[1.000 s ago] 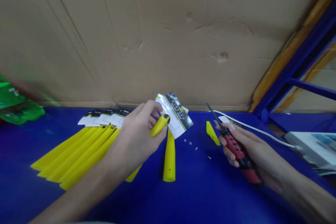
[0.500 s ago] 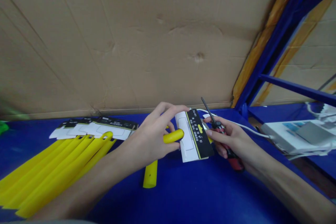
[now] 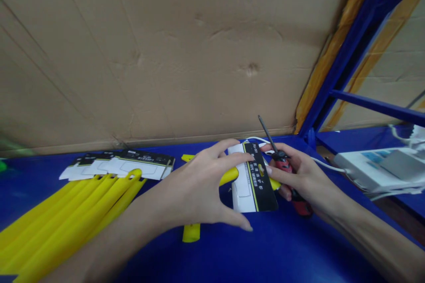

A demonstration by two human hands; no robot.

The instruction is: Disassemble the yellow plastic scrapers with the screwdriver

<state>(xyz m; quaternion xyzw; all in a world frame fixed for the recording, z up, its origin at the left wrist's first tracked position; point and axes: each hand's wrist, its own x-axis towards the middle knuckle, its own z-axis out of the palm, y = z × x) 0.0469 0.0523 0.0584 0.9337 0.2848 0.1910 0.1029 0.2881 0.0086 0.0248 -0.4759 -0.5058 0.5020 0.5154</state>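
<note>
My left hand (image 3: 195, 185) is spread, its thumb and forefinger apart on either side of a folded black-and-white packaging card (image 3: 247, 181). A fingertip overlaps the card's black part. A yellow handle (image 3: 229, 177) reaches from behind my left fingers to the card, and yellow also shows at the card's right edge; how they join is hidden. My right hand (image 3: 294, 172) is closed around a red-and-black screwdriver (image 3: 284, 166), its shaft pointing up and left. The right thumb meets the card's right edge. Beneath my left hand, another yellow handle (image 3: 191, 233) lies on the blue table.
Several yellow handles (image 3: 76, 216) lie side by side at left, with black-and-white cards (image 3: 139, 163) at their far ends. A cardboard sheet (image 3: 186, 62) stands behind the blue table (image 3: 212, 256). A white box with cables (image 3: 368, 170) and a blue metal frame (image 3: 338, 70) are at right.
My left fingers have opened away from the yellow handle's end, and the thumb has dropped lower. The card has moved slightly right and down. My right hand still grips the screwdriver.
</note>
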